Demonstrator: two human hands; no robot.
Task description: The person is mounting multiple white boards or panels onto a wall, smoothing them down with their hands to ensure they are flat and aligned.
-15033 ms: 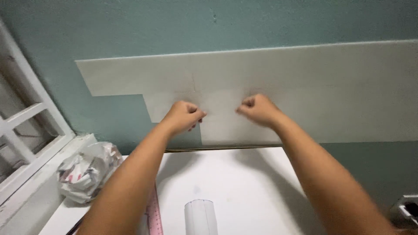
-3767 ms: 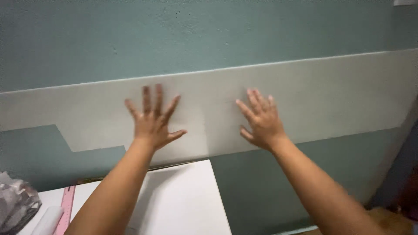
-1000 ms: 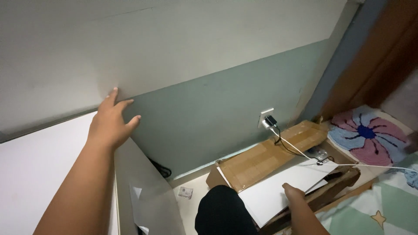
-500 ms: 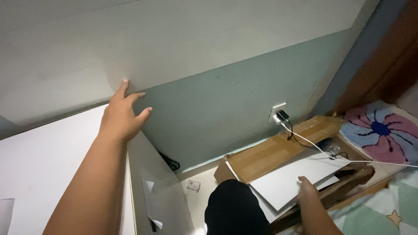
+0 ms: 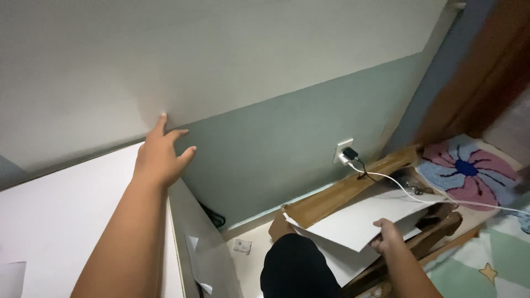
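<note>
The left hand (image 5: 160, 157) lies flat against the wall, its fingers (image 5: 179, 133) spread and pressing the lower edge of a pale sheet (image 5: 221, 60) stuck there; it grips nothing. That sheet's long axis runs along the wall, its bottom edge climbing from lower left to upper right, and below it the bare teal wall (image 5: 276, 143) is open down to the floor. The hand sits just above the far corner of a white bench (image 5: 61, 209), whose side panel drops away beneath the wrist. Lower right, the right hand (image 5: 389, 234) has its fingers (image 5: 381, 223) curled over the near edge of a loose white sheet (image 5: 364, 221), pinching it. This sheet lies nearly flat, tilted a little, its long axis running from the person's dark-clad knee (image 5: 295, 270) towards the wall socket (image 5: 343, 150), resting over more sheets on a flattened brown cardboard box (image 5: 342, 193) on the floor. A white cable (image 5: 430, 198) crosses just beyond it, and a flower-patterned rug (image 5: 469, 168) lies further right, near a brown door (image 5: 486, 72).
</note>
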